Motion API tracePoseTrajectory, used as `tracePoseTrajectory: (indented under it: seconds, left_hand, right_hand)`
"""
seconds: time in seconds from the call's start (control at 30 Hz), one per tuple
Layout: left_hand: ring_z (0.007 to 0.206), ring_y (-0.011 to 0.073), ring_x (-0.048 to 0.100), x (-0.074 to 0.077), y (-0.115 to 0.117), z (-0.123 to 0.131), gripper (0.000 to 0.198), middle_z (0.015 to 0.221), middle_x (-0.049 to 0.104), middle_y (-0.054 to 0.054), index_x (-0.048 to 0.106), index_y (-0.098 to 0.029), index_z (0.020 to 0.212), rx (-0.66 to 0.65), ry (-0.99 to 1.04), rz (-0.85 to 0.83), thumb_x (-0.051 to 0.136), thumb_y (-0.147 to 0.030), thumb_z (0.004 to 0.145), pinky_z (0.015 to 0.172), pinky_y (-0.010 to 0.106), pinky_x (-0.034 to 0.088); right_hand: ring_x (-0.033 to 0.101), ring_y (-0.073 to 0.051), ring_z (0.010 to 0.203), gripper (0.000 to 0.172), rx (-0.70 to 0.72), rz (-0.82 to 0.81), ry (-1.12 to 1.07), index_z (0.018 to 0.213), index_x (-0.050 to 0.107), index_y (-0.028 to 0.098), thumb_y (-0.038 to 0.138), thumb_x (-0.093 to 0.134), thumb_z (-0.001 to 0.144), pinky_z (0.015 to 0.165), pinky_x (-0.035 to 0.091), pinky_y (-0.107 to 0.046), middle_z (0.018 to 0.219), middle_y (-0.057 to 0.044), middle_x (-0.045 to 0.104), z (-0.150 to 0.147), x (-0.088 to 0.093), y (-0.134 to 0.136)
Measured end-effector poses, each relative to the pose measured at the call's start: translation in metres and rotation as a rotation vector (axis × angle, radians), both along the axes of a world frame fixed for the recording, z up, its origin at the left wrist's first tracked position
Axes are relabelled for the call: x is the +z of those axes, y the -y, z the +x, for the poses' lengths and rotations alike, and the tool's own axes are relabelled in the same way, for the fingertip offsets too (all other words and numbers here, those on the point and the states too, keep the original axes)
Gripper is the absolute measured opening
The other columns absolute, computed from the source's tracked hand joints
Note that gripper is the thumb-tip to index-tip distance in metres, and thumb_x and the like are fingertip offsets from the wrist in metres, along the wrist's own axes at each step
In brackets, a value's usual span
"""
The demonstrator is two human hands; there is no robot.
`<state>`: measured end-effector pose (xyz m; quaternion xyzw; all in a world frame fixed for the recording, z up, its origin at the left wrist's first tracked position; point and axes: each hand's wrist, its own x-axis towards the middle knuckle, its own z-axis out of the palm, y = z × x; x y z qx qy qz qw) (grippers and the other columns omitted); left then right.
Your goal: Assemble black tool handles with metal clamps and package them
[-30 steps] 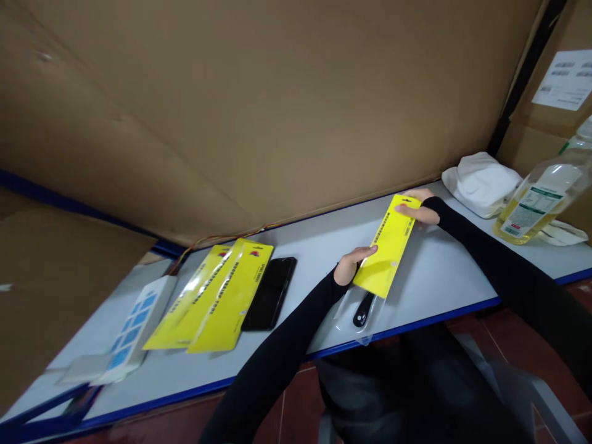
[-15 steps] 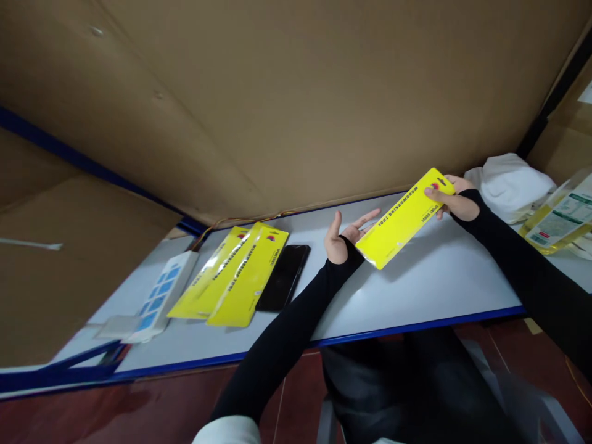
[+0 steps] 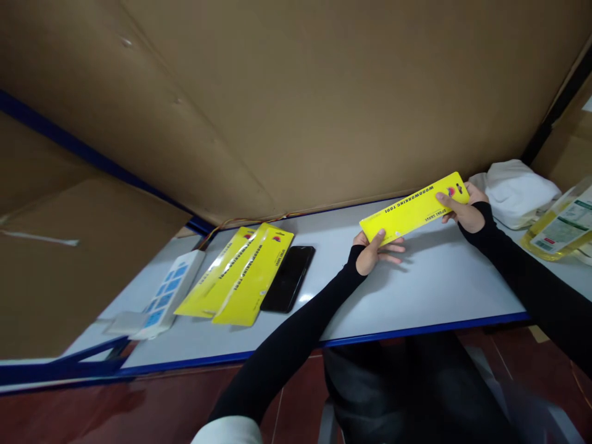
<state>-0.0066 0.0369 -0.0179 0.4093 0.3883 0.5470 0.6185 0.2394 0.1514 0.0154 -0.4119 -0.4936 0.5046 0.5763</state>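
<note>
A flat yellow package card [image 3: 411, 209], printed "WOODWORKING TOOL" and "SPOKE SHAVE", is held up above the table between my two hands. My left hand [image 3: 372, 251] grips its lower left end, thumb on the front face and some fingers stretched out beneath. At the upper right end, beside the hang hole, my right hand [image 3: 465, 208] pinches the card with the thumb on top. The backs of the card and the fingertips behind it are hidden. More yellow packages [image 3: 254, 277] of the same kind lie overlapping on the table to the left.
Beside those packages lies a black phone [image 3: 287, 279]. A white power strip [image 3: 169, 293] is farther left on the table [image 3: 444, 283]. At the right are a white cloth bundle [image 3: 520, 188] and a bottle of yellow liquid [image 3: 562, 225]. A cardboard wall [image 3: 324, 105] stands behind.
My left hand has gone from open beside the card to gripping its lower left end. The card has turned flatter and shifted slightly right with my right hand.
</note>
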Motion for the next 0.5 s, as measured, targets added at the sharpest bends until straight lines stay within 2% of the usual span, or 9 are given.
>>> tracePoseTrajectory:
  seconds: [0.07,0.17,0.27,0.5]
  left_hand:
    - [0.069,0.0293,0.079,0.002,0.001,-0.001,0.075,0.098,0.081,0.02,0.059,-0.011,0.121,0.01,-0.046,0.024,0.087,-0.063,0.075,0.052,0.035,0.062]
    - [0.057,0.0238,0.075,0.003,0.0,-0.003,0.075,0.096,0.082,0.018,0.058,-0.013,0.116,0.015,-0.09,0.046,0.087,-0.067,0.073,0.045,0.03,0.056]
    - [0.055,0.0235,0.074,0.002,-0.001,-0.004,0.074,0.092,0.082,0.017,0.058,-0.014,0.113,0.004,-0.105,0.039,0.085,-0.069,0.072,0.043,0.03,0.055]
    - [0.058,0.0239,0.074,-0.001,-0.003,-0.008,0.068,0.086,0.081,0.017,0.059,-0.013,0.108,0.003,-0.114,0.019,0.085,-0.065,0.074,0.044,0.029,0.053]
  right_hand:
    - [0.08,-0.028,0.08,0.076,0.025,-0.033,0.002,0.082,0.048,0.025,0.042,0.108,0.038,0.034,0.057,-0.023,0.091,-0.005,0.079,0.001,-0.001,0.0]
    - [0.079,-0.025,0.075,0.079,0.052,-0.086,-0.02,0.082,0.05,0.024,0.039,0.109,0.031,0.032,0.054,-0.021,0.089,-0.004,0.08,0.003,-0.005,-0.003]
    - [0.078,-0.024,0.071,0.079,0.075,-0.113,-0.014,0.084,0.052,0.024,0.04,0.108,0.031,0.033,0.053,-0.022,0.089,-0.004,0.08,0.003,-0.01,-0.006]
    - [0.079,-0.026,0.074,0.078,0.06,-0.152,0.009,0.086,0.056,0.023,0.039,0.109,0.031,0.033,0.054,-0.023,0.091,-0.008,0.081,0.001,-0.019,-0.01]
